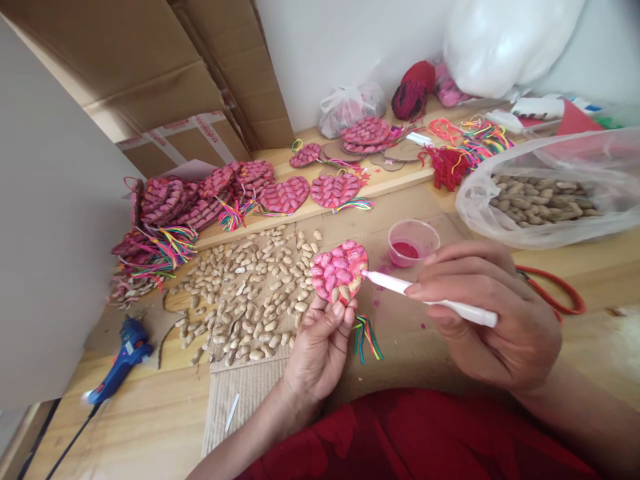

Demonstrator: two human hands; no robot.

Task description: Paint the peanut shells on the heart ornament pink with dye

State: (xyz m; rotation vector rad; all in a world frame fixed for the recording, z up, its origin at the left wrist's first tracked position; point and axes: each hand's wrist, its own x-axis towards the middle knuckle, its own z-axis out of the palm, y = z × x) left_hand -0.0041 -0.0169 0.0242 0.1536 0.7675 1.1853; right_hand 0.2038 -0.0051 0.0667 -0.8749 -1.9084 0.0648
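We pinch the heart-shaped cardboard piece covered in peanut shells (339, 271) by its lower tip in our left hand (320, 347), while our right hand (493, 313) grips a white paint pen (430, 298) with its tip touching the heart's right edge; most shells look painted pink, a few near the bottom remain bare. Just right of the heart, a small clear plastic cup (413, 241) holds pink paint; farther right, a clear plastic bag (545, 193) holds unpainted peanuts; behind the heart, finished pink hearts (285, 195) lie on the worktop (150, 407).

A home craft workbench: loose peanuts (245, 293) cover the wooden table (150, 413), beside finished pink hearts (285, 195), colourful threads (475, 140), a glue gun (123, 357) and cardboard boxes (150, 73).
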